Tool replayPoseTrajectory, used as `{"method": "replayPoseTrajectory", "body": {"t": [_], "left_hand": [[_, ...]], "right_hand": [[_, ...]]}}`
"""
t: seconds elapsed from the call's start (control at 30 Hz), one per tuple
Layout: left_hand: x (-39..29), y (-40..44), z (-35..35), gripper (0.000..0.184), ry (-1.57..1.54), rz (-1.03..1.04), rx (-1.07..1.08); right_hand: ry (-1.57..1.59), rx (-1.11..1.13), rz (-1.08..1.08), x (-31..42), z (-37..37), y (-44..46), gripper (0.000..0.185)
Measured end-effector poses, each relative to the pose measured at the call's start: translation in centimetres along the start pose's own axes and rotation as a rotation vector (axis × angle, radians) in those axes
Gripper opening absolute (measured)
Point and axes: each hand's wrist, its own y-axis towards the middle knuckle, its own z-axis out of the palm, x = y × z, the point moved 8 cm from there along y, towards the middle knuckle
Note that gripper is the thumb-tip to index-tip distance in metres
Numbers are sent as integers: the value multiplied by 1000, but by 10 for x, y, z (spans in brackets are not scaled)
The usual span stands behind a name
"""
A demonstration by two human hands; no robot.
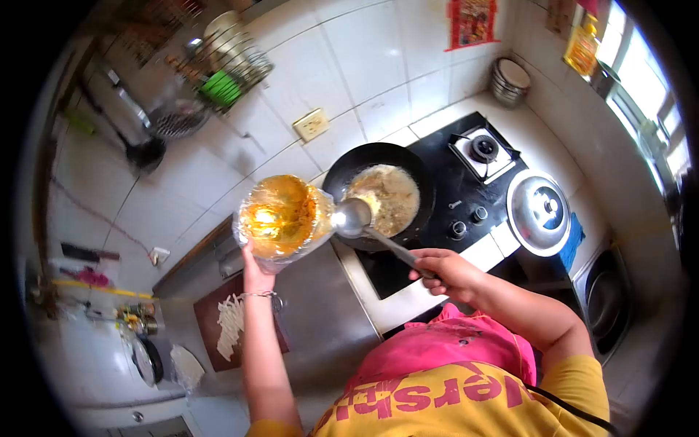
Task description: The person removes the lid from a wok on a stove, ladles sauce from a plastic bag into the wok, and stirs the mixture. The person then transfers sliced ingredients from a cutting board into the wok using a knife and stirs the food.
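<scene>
- Left of the wok (424, 169), matte pale strips (231, 328) lie on a dark red board (207, 313).
- My left hand (256, 271) grips a crinkly, film-wrapped container (280, 218), fingers mostly hidden; its orange-smeared hollow sits just left of the wok.
- The ladle (351, 218) has its round metal bowl between container and wok, its handle slanting down-right.
- Pale, frothy food (382, 193) lies inside the wok.
- Below-right of the wok, my right hand (448, 273), nearer the handle, curls around its end.
- Right of the wok sits a domed, shiny lid (537, 211).
</scene>
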Motion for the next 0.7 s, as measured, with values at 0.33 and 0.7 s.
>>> {"method": "replayPoseTrajectory", "body": {"t": [0.33, 0.7], "left_hand": [[11, -71, -44, 51, 30, 218, -175], [5, -94, -50, 51, 300, 317, -296]], "right_hand": [[-111, -371, -157, 32, -57, -5, 36], [-709, -539, -253, 70, -69, 13, 47]]}}
